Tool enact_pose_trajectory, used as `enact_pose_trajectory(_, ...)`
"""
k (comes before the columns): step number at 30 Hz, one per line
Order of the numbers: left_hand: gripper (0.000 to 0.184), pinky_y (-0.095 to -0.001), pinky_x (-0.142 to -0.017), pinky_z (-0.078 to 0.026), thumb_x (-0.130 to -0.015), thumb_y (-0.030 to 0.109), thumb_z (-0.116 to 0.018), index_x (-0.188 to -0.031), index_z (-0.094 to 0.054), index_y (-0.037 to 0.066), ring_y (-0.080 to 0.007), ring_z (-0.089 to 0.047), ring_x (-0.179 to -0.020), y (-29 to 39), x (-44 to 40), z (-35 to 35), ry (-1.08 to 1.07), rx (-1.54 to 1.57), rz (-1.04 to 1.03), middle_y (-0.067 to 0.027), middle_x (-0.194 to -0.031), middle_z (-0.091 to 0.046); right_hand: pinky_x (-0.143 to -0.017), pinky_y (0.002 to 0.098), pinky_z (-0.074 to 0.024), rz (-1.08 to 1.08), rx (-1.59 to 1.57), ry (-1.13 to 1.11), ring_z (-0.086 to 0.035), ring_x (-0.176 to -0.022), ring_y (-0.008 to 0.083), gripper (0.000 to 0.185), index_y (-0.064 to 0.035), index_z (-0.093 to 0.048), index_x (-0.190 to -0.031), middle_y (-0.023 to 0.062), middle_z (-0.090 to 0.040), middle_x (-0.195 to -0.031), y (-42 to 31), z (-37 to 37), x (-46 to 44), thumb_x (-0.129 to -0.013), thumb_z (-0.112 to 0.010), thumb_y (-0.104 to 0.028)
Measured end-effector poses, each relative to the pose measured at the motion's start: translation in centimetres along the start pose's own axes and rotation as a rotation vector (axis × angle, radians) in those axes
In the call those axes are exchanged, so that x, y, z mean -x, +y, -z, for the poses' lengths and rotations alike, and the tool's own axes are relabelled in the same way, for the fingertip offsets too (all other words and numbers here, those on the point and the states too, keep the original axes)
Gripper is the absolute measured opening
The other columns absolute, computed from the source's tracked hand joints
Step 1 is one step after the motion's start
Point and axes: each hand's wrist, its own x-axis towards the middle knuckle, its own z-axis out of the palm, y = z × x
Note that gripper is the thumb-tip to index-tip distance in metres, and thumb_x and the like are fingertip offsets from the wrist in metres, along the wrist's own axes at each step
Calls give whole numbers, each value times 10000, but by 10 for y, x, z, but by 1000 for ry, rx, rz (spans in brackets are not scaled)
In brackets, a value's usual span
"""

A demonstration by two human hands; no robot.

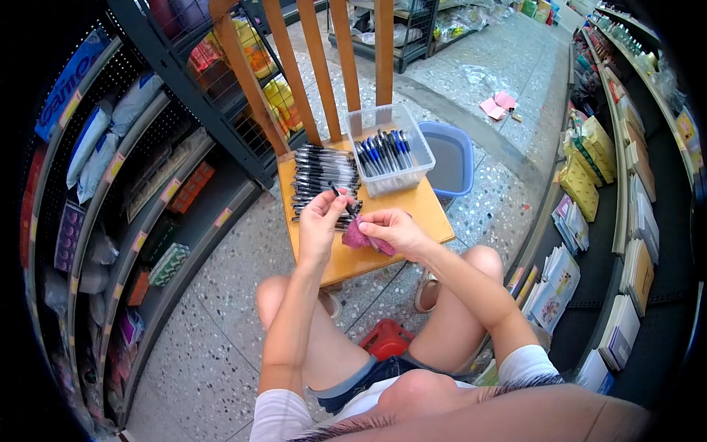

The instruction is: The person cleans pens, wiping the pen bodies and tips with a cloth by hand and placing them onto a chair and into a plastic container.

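Observation:
In the head view, my left hand [323, 219] pinches a dark pen [343, 199] near its upper end, and the pen slants down to the right. My right hand [392, 229] grips a purple-pink cloth [359, 237] against the pen's lower part; the cloth partly hides that end. Both hands are above the seat of a wooden chair [420, 228]. Beyond my left hand lies a pile of black and silver pens [318, 171]. A transparent plastic box [401, 183] beside the pile holds several upright pens [384, 149] with blue and black caps.
A blue bucket [462, 166] with greyish water stands behind the chair's right side. Shelves of packaged goods [169, 265] curve along the left. More shelves [589, 295] with notebooks and bags line the right. Pink paper [499, 104] lies on the floor. A red stool [388, 339] is beneath me.

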Motion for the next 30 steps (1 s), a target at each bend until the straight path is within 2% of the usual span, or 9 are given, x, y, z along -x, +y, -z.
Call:
enact_pose_trajectory(4,134,-212,-748,-441,-865,132,-615,-936,-594,20,-100,-587,-807,5,-3,5,80,43,0,-62,-864,-643,-542,183,-402,46,50,6,-515,-645,25,249,-4,-632,-1012,-9,-624,-805,5,-7,-1,-860,-625,-201)
enact_pose_trajectory(7,120,-219,-687,-466,-838,122,-651,-869,-583,27,-101,-602,-731,6,-4,7,85,52,13,-52,-796,-641,-545,183,-398,36,113,4,-516,-652,27,239,-5,-631,-1010,-6,-627,-811,9,-3,-1,-862,-619,-193)
enact_pose_trajectory(11,143,-204,-625,-470,-806,116,-691,-817,-574,34,-91,-598,-658,-1,-3,5,87,-19,43,-36,-739,-634,-503,180,-380,59,163,40,-500,-586,30,227,-2,-629,-989,8,-629,-793,6,-3,0,-863,-614,-190)
enact_pose_trajectory(14,122,-213,-641,-470,-810,80,-676,-793,-557,57,-88,-592,-663,-8,3,-6,76,-116,82,-29,-760,-630,-478,183,-370,67,145,46,-485,-542,35,226,2,-627,-976,16,-627,-773,4,-1,-1,-867,-607,-195)
enact_pose_trajectory(19,136,-209,-638,-475,-799,83,-688,-806,-558,43,-94,-602,-679,-1,-1,-2,64,-37,60,-44,-765,-634,-473,195,-372,75,129,15,-472,-535,34,229,1,-626,-984,16,-626,-778,4,-2,-3,-871,-602,-196)
enact_pose_trajectory(25,116,-224,-672,-481,-823,91,-662,-830,-573,18,-112,-608,-693,10,-3,8,94,47,23,-78,-772,-646,-568,190,-407,54,148,-29,-510,-664,27,241,1,-631,-999,-13,-622,-818,8,-3,-3,-867,-612,-199)
enact_pose_trajectory(30,112,-217,-681,-470,-842,106,-639,-879,-595,10,-109,-603,-713,16,-9,25,103,11,-32,-77,-792,-652,-589,185,-408,12,176,-82,-514,-685,29,248,-5,-637,-1003,-25,-617,-815,0,-6,3,-861,-623,-207)
